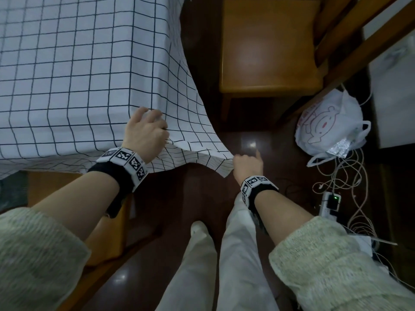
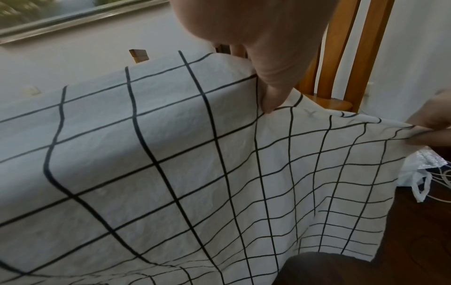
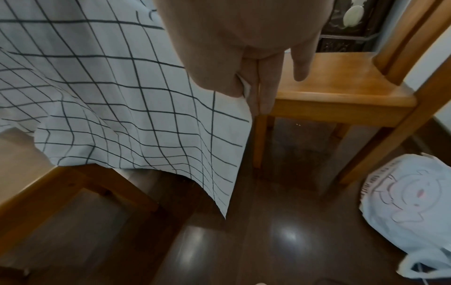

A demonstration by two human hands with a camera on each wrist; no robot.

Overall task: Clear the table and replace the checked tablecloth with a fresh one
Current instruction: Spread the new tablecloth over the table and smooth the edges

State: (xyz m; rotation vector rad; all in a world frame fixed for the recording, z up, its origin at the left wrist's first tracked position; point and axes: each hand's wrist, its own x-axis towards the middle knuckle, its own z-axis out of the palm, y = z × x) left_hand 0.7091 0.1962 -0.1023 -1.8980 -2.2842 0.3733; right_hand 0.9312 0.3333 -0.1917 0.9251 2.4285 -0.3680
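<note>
A white tablecloth with a dark grid [image 1: 78, 63] covers the table and hangs over its near right corner. My left hand [image 1: 146, 129] sits on that corner with fingers curled over the edge. In the left wrist view its thumb [image 2: 268, 86] pinches a fold of the cloth [image 2: 171, 154]. My right hand [image 1: 246, 164] is lower and to the right, pinching the cloth's hanging edge and pulling it out from the table. The right wrist view shows the hem [image 3: 245, 88] caught between thumb and fingers, with the cloth [image 3: 122, 96] draping to the left.
A wooden chair [image 1: 267, 48] stands just right of the table corner. On the dark floor further right lie a white plastic bag [image 1: 330, 124], loose cables and a power strip [image 1: 330, 200]. Another wooden seat [image 1: 107, 232] sits under the near table edge.
</note>
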